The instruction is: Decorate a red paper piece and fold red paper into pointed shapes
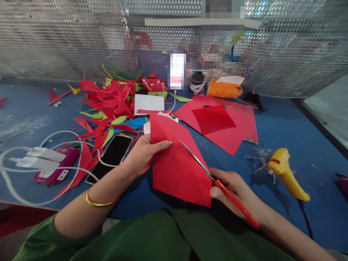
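Note:
A sheet of red paper (176, 170) is held up over the near part of the blue table. My left hand (145, 152) pinches its left side, thumb on the face toward me and fingers hidden behind. In my right hand (231, 188) is a pair of scissors (235, 199) with red handles. The slim metal blade lies across the paper's right part, its tip near the sheet's middle. How far the paper is cut there I cannot tell. Beyond the sheet lie more red sheets (217, 134), a smaller folded-looking red piece on top.
Red and green paper scraps (114, 98) heap at the back left. A dark phone (114, 152) and a purple power strip (58, 170) with white cables lie left. At right is a yellow glue gun (288, 174). A black thread spool (197, 81) stands by the perforated metal screen (67, 43).

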### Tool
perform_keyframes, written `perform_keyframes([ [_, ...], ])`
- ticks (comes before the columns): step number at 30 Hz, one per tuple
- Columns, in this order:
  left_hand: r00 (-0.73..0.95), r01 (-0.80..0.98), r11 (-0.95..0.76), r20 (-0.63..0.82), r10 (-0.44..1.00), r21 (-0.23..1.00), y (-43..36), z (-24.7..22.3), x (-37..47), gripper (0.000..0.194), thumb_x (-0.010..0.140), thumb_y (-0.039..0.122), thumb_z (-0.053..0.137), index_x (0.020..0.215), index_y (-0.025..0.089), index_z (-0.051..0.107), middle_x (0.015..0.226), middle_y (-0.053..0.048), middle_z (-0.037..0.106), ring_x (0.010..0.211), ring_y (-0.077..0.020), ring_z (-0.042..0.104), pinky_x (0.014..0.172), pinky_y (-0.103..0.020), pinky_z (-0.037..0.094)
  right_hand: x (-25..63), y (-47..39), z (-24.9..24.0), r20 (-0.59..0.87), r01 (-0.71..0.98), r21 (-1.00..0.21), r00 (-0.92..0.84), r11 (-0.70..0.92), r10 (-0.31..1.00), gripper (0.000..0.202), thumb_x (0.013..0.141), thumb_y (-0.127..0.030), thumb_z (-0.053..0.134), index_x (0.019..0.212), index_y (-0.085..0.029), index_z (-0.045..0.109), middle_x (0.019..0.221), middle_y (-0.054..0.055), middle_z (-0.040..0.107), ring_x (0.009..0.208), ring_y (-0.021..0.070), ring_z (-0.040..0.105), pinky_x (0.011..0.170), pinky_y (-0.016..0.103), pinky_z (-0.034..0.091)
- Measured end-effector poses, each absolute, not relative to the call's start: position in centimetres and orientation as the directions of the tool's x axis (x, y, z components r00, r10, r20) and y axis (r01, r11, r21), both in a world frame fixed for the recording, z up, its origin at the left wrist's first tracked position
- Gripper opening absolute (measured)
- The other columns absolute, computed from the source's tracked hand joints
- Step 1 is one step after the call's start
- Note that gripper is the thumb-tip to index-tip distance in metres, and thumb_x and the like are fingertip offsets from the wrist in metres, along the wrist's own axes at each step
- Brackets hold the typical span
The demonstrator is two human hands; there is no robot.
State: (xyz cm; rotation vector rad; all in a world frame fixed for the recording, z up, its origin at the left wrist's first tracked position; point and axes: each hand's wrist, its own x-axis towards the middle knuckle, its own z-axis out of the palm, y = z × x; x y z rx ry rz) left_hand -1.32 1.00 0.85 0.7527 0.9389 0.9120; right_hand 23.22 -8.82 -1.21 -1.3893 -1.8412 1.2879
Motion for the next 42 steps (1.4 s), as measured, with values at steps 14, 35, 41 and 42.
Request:
perform_keyframes([
  [14, 0.283, -0.29, 0.419, -0.341, 0.896, 0.861, 1.2, 0.6, -1.5, 0.027, 0.061, 0.026, 0.092, 0.083, 0.018, 0.08, 0.095, -0.007, 0.081, 0.08, -0.0214, 0.076, 0.08, -0.031, 0.061, 23.5, -8.8, -2.2, -0.17, 0.398, -0.917, -0.348, -0.019, 0.922, 0.062, 0.081, -0.079, 0.053, 0.081, -0.018, 0.06, 0.068, -0.003, 0.044, 0.063, 0.0121, 0.037, 0.055, 0.024, 0.031],
  [35, 0.199, -0.308, 0.355, -0.305, 0.931, 0.882, 1.2, 0.9, -1.5, 0.023, 0.064, 0.025, 0.089, 0.084, 0.019, 0.079, 0.09, -0.005, 0.08, 0.079, -0.0211, 0.075, 0.079, -0.033, 0.061, 23.5, -8.6, -0.5, -0.173, 0.396, -0.918, -0.416, 0.007, 0.893, 0.077, 0.073, -0.09, 0.047, 0.09, -0.017, 0.063, 0.07, -0.002, 0.047, 0.062, 0.0116, 0.037, 0.052, 0.024, 0.032],
  [41, 0.231, -0.319, 0.367, -0.304, 0.924, 0.874, 1.0, 0.8, -1.3, 0.024, 0.065, 0.025, 0.089, 0.086, 0.019, 0.079, 0.094, -0.006, 0.081, 0.078, -0.0198, 0.075, 0.077, -0.031, 0.062, 23.4, -8.6, -0.5, -0.157, 0.393, -0.919, -0.398, 0.014, 0.904, 0.076, 0.074, -0.09, 0.044, 0.087, -0.017, 0.061, 0.069, -0.002, 0.047, 0.062, 0.0119, 0.037, 0.053, 0.024, 0.033],
  [42, 0.239, -0.317, 0.374, -0.308, 0.921, 0.872, 0.9, 0.8, -1.3, 0.024, 0.065, 0.025, 0.089, 0.086, 0.019, 0.079, 0.094, -0.006, 0.081, 0.078, -0.02, 0.075, 0.077, -0.031, 0.062, 23.3, -8.6, -0.5, -0.151, 0.407, -0.913, -0.384, 0.021, 0.911, 0.077, 0.073, -0.091, 0.043, 0.087, -0.017, 0.06, 0.07, -0.001, 0.049, 0.062, 0.0125, 0.039, 0.053, 0.024, 0.034],
])
